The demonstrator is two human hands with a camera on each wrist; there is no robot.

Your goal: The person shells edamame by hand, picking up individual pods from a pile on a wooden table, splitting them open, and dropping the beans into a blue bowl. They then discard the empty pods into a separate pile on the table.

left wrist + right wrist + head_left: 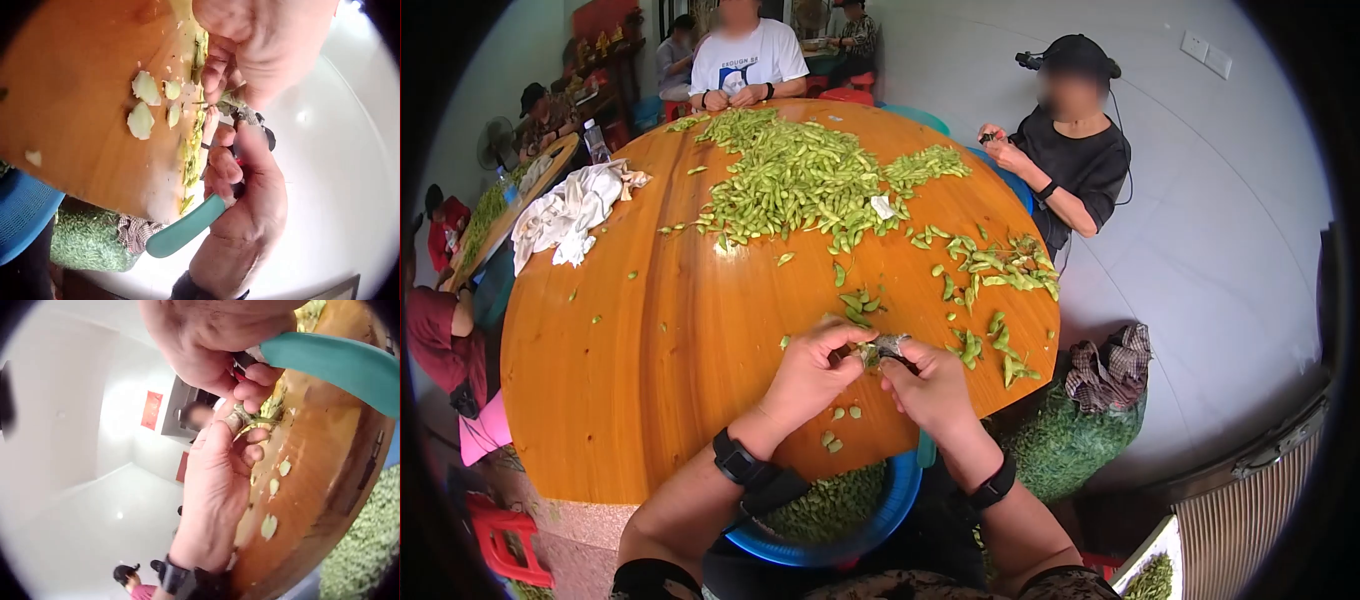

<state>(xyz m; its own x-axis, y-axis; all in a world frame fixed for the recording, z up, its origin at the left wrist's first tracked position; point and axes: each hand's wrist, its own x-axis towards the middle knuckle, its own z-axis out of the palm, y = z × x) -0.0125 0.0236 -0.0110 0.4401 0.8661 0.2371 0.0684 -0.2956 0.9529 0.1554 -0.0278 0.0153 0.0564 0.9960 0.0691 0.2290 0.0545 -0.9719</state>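
My left hand [810, 372] pinches a small green pod [229, 99] between thumb and fingers, over the near part of the table. My right hand [937, 388] meets it fingertip to fingertip and grips a tool with a curved teal handle [187, 228], which sticks out below the palm. The tool's working end is mostly hidden in the fingers. Something grey and black [890, 346] shows at the fingertips. Several pale green shelled beans [145, 88] lie on the wood beneath the hands. Loose pods [858, 305] lie just beyond them.
A large heap of green pods [800, 175] covers the far middle of the round table [620, 370], with scattered pods [1000, 262] at right. A white cloth [575, 215] lies left. Below are a blue basin [905, 495] of beans and a full sack [1070, 440]. People sit around.
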